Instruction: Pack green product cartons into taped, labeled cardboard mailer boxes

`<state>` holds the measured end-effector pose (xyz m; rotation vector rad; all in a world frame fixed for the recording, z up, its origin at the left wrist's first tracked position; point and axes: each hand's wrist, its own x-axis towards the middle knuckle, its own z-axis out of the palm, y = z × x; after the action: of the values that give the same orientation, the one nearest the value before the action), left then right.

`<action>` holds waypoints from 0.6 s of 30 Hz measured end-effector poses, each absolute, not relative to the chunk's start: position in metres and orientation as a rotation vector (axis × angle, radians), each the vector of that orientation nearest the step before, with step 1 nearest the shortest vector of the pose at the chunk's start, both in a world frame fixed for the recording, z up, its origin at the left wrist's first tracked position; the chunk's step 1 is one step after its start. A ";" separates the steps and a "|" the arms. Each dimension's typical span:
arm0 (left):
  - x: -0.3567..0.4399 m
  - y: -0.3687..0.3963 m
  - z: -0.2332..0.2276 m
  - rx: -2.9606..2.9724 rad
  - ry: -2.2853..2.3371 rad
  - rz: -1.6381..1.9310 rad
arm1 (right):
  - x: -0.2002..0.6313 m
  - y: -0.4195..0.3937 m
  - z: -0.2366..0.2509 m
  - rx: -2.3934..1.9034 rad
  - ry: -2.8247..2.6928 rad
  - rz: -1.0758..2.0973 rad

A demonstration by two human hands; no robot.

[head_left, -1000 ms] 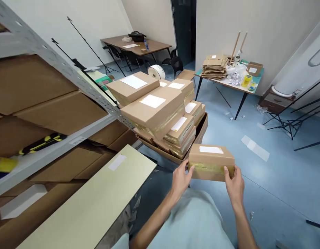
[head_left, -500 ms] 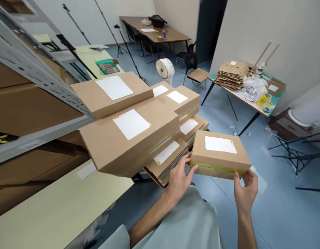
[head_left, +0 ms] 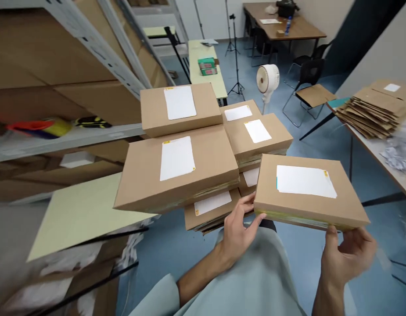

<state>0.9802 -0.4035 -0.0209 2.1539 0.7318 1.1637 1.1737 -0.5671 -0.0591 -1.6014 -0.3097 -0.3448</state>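
Note:
Between my two hands is a taped cardboard box [head_left: 308,206] with a white label on top, held level in front of my body. My left hand [head_left: 240,228] grips its near left corner, thumb on the front side and fingers toward the left side. My right hand [head_left: 347,252] holds the near right corner, thumb on the front and fingers partly hidden underneath. Just left of it stand stacked boxes with white labels: a large box [head_left: 146,193] in front, a box [head_left: 150,105] behind it, and a smaller box [head_left: 275,138] to the right.
A metal shelf [head_left: 104,131] with cartons rises at the left above a pale yellow board [head_left: 80,210]. Beyond the boxes stand a white fan [head_left: 267,79], a chair [head_left: 313,94] and a brown table [head_left: 285,28]. Flattened cardboard [head_left: 375,109] lies piled on a table at the right.
My view has swung left, so the shelf shows more and the room shifts right. The box stays in both hands and appears closer and larger.

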 end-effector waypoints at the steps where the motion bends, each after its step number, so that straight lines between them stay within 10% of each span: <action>1: 0.989 -0.406 -0.017 2.161 0.762 1.218 | 1.189 -0.563 -0.056 -1.583 -0.373 -0.360; 18: 1.113 -0.314 0.053 2.121 1.095 1.710 | 1.359 -0.390 0.035 -1.173 -0.956 -0.304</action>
<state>1.1125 -0.3137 0.0528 2.1212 1.0948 1.7099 1.3587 -0.3898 0.0349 -1.1730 -0.9559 -0.3038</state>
